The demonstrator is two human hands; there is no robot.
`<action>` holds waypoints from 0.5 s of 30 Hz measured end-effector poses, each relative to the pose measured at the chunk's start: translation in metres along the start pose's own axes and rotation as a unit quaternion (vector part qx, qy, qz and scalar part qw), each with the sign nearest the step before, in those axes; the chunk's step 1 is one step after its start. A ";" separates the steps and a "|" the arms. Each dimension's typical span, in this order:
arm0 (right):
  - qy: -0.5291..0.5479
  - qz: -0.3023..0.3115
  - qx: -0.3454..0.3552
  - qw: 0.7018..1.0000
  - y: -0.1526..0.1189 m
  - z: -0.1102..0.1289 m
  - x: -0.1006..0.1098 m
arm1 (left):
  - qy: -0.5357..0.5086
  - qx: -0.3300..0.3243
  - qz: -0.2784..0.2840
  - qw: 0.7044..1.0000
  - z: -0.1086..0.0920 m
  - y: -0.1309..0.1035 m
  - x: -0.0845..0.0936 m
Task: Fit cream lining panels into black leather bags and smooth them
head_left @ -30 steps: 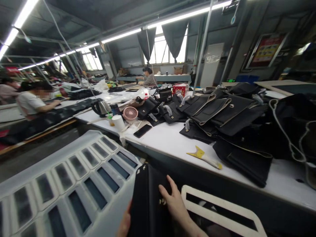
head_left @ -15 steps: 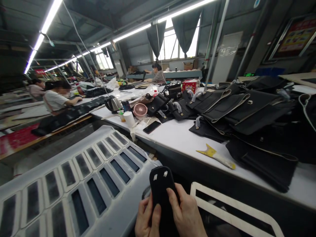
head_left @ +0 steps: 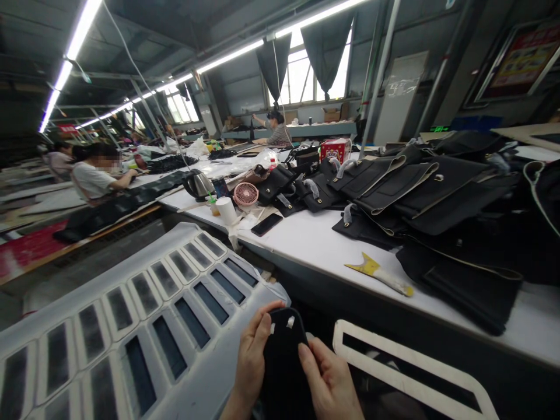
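Note:
A long black leather-like piece (head_left: 283,367) with a rounded top end is held upright at the bottom middle. Two small whitish tabs show close to its top edge. My left hand (head_left: 251,356) grips its left edge near the top, thumb on the face and fingers behind. Lower down, my right hand (head_left: 330,379) pinches the right edge, its thumb along the border. The bottom of the piece runs out of the picture. To the right of my right hand lies a pale frame-shaped piece (head_left: 406,364) with a long slot.
On my left spreads a grey-covered board (head_left: 184,396) with rows of pale-bordered dark rectangles. The white table (head_left: 301,239) ahead bears black bags (head_left: 420,186), a yellow-ended tool (head_left: 376,273), a phone (head_left: 266,224), a pink fan (head_left: 245,194) and a kettle (head_left: 199,185). Several people sit farther back.
My left hand has moved up along the left edge to near the top of the black piece. The piece sits slightly lower in view, and my right hand has shifted down a little.

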State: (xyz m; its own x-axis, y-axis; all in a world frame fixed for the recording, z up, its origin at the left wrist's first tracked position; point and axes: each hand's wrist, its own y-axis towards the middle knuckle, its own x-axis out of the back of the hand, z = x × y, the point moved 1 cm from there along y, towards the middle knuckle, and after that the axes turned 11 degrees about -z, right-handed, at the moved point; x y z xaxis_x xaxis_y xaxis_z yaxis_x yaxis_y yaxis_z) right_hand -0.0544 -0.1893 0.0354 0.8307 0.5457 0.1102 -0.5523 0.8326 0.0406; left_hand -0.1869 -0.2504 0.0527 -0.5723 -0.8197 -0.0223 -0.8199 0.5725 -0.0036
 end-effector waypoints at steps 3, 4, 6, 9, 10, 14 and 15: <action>-0.036 -0.039 -0.003 0.999 0.007 0.008 0.002 | 0.010 0.006 0.010 1.000 -0.009 0.001 -0.008; -0.062 -0.047 0.005 0.997 0.010 0.011 0.001 | 0.008 0.002 0.004 1.000 -0.010 0.000 -0.011; -0.122 -0.056 0.026 0.991 0.015 0.015 0.000 | -0.001 0.001 -0.010 1.000 -0.012 -0.003 -0.016; -0.186 -0.052 0.058 0.980 0.022 0.015 -0.004 | 0.011 -0.013 -0.046 0.999 -0.012 -0.007 -0.020; -0.192 -0.051 0.066 0.978 0.023 0.013 -0.005 | 0.022 -0.020 -0.059 0.998 -0.011 -0.008 -0.021; -0.156 -0.041 0.086 0.983 0.023 0.007 -0.004 | 0.024 0.000 -0.068 0.997 -0.008 -0.012 -0.021; -0.141 -0.040 0.085 0.986 0.022 0.006 -0.003 | 0.015 0.009 -0.056 0.998 -0.008 -0.011 -0.021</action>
State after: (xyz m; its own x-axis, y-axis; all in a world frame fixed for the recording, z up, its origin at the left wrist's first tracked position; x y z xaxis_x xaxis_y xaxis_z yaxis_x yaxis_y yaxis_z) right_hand -0.0696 -0.1727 0.0422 0.8328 0.4118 0.3699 -0.5100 0.8307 0.2234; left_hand -0.1661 -0.2401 0.0612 -0.4781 -0.8783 0.0083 -0.8782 0.4778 -0.0218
